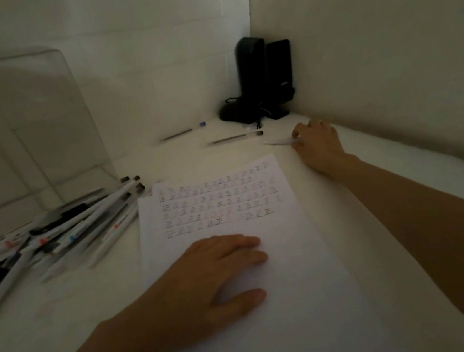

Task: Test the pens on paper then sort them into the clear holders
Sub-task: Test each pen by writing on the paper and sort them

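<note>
Pick-up step: left hand (211,275) lies flat with straight fingers on the test paper (230,207), right hand (316,142) at the white pen (279,141) by the wall, grip can't tell; next: pinch, bring to paper, scribble.

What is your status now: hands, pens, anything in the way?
Left hand flat on paper. Right hand on white pen near wall, grip unclear. Pen pile beside clear holder, unsorted. Nothing in the way seen.

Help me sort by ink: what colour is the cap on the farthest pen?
Blue cap, clearest in the head view.
</note>
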A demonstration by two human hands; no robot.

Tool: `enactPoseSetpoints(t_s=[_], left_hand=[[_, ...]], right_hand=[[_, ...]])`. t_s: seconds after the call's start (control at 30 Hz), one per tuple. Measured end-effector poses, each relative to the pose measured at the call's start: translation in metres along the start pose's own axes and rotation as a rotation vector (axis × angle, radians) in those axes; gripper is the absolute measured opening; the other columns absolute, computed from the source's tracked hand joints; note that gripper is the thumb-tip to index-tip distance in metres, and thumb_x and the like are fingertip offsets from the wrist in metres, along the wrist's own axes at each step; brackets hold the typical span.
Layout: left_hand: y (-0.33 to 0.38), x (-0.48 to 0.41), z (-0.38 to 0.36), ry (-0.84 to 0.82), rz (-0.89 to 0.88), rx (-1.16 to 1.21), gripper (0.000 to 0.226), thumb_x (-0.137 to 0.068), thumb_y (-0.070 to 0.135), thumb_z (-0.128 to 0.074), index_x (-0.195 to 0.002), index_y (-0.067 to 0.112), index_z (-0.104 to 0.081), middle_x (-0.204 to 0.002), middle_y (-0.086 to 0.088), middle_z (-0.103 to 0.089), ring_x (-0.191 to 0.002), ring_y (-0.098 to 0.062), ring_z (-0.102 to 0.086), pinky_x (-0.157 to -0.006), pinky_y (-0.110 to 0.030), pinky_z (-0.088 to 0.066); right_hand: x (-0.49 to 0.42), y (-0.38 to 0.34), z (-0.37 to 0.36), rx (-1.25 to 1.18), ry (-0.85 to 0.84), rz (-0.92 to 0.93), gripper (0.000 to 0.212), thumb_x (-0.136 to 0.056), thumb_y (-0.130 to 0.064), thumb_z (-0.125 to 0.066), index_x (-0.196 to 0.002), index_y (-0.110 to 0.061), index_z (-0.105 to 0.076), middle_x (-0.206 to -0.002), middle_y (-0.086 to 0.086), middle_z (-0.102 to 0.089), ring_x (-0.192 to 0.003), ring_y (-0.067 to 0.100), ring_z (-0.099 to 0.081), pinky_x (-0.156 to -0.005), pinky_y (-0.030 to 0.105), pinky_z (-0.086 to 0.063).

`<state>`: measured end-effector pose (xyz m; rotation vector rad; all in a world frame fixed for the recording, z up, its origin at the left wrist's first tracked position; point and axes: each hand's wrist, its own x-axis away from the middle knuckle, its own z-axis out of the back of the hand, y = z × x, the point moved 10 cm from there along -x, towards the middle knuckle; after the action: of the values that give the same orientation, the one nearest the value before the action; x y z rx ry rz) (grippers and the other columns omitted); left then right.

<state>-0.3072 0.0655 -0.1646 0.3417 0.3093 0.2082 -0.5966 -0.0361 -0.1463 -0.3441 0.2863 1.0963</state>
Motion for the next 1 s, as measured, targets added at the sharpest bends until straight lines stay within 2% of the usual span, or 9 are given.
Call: enactPoseSetpoints(t_s=[0.23, 0.37, 0.47, 0.53, 0.6, 0.67, 0.73, 0.83, 1.0], left_hand=[[0.001, 0.0, -0.001, -0.019, 0.005, 0.007, 0.049, -0.086, 0.063, -0.037, -0.128, 0.038, -0.044, -0.139, 0.024, -0.035, -0.126, 0.014, -0.023, -0.105, -0.011, -0.017], [0.002, 0.001, 0.0, -0.049, 0.019, 0.025, 0.054, -0.084, 0.067, -0.033, -0.129, 0.038, -0.044, -0.138, 0.024, -0.034, -0.124, 0.015, -0.022, -0.103, -0.007, -0.014], [0.004, 0.0, -0.001, -0.082, 0.033, 0.023, 0.061, -0.08, 0.069, -0.028, -0.131, 0.038, -0.042, -0.138, 0.026, -0.031, -0.124, 0.016, -0.02, -0.102, -0.004, -0.01], [0.005, -0.001, -0.002, -0.087, 0.036, 0.017, 0.062, -0.079, 0.069, -0.027, -0.131, 0.039, -0.041, -0.136, 0.027, -0.029, -0.123, 0.017, -0.018, -0.101, -0.002, -0.007], [0.005, -0.001, -0.002, -0.085, 0.032, 0.016, 0.062, -0.079, 0.07, -0.026, -0.131, 0.039, -0.041, -0.137, 0.026, -0.03, -0.123, 0.017, -0.018, -0.101, -0.002, -0.007], [0.005, -0.001, -0.003, -0.077, 0.024, 0.022, 0.065, -0.078, 0.073, -0.024, -0.131, 0.038, -0.042, -0.139, 0.023, -0.033, -0.123, 0.015, -0.021, -0.101, -0.004, -0.01], [0.005, -0.001, -0.003, -0.074, 0.031, 0.023, 0.067, -0.077, 0.074, -0.022, -0.131, 0.039, -0.042, -0.138, 0.022, -0.033, -0.123, 0.014, -0.022, -0.101, -0.005, -0.011], [0.003, -0.001, -0.005, -0.09, 0.044, 0.012, 0.067, -0.077, 0.073, -0.023, -0.131, 0.039, -0.041, -0.137, 0.024, -0.032, -0.121, 0.014, -0.022, -0.099, -0.003, -0.01], [0.0, -0.001, -0.007, -0.083, 0.035, 0.0, 0.063, -0.079, 0.072, -0.025, -0.131, 0.039, -0.042, -0.14, 0.02, -0.034, -0.124, 0.01, -0.026, -0.103, -0.012, -0.017]], right_hand=[[0.012, -0.019, 0.003, 0.128, -0.149, 0.162, 0.025, -0.095, 0.0, -0.038, -0.118, -0.001, -0.046, -0.116, 0.021, -0.048, -0.103, 0.032, -0.046, -0.078, 0.036, -0.034], [0.038, -0.023, 0.013, 0.109, -0.239, 0.161, 0.038, -0.088, 0.013, -0.034, -0.125, 0.004, -0.038, -0.119, 0.023, -0.044, -0.091, 0.029, -0.046, -0.071, 0.032, -0.032], [0.059, -0.011, 0.033, -0.024, -0.231, 0.052, 0.034, -0.085, 0.013, -0.038, -0.118, 0.005, -0.04, -0.121, 0.024, -0.036, -0.08, 0.028, -0.044, -0.073, 0.039, -0.041], [0.074, -0.009, 0.052, -0.148, -0.139, -0.017, 0.025, -0.089, 0.006, -0.04, -0.114, 0.004, -0.044, -0.118, 0.023, -0.038, -0.078, 0.026, -0.043, -0.071, 0.037, -0.042], [0.093, -0.02, 0.071, -0.18, 0.002, -0.022, 0.023, -0.097, -0.019, -0.042, -0.106, 0.0, -0.052, -0.106, 0.017, -0.045, -0.079, 0.026, -0.045, -0.073, 0.034, -0.04], [0.114, -0.038, 0.078, -0.123, 0.046, -0.025, 0.05, -0.093, -0.055, -0.036, -0.086, -0.01, -0.056, -0.09, 0.006, -0.048, -0.077, 0.022, -0.048, -0.075, 0.034, -0.039], [0.127, -0.054, 0.072, -0.068, 0.011, -0.018, 0.063, -0.082, -0.073, -0.03, -0.07, -0.015, -0.05, -0.081, 0.001, -0.047, -0.074, 0.019, -0.047, -0.075, 0.034, -0.037], [0.133, -0.07, 0.067, -0.001, 0.055, 0.063, 0.064, -0.08, -0.078, -0.028, -0.064, -0.018, -0.046, -0.071, -0.002, -0.043, -0.068, 0.017, -0.043, -0.07, 0.031, -0.03], [0.143, -0.087, 0.089, -0.129, 0.327, 0.187, 0.046, -0.077, -0.06, -0.038, -0.054, -0.02, -0.039, -0.056, -0.005, -0.034, -0.055, 0.015, -0.034, -0.065, 0.028, -0.024]])
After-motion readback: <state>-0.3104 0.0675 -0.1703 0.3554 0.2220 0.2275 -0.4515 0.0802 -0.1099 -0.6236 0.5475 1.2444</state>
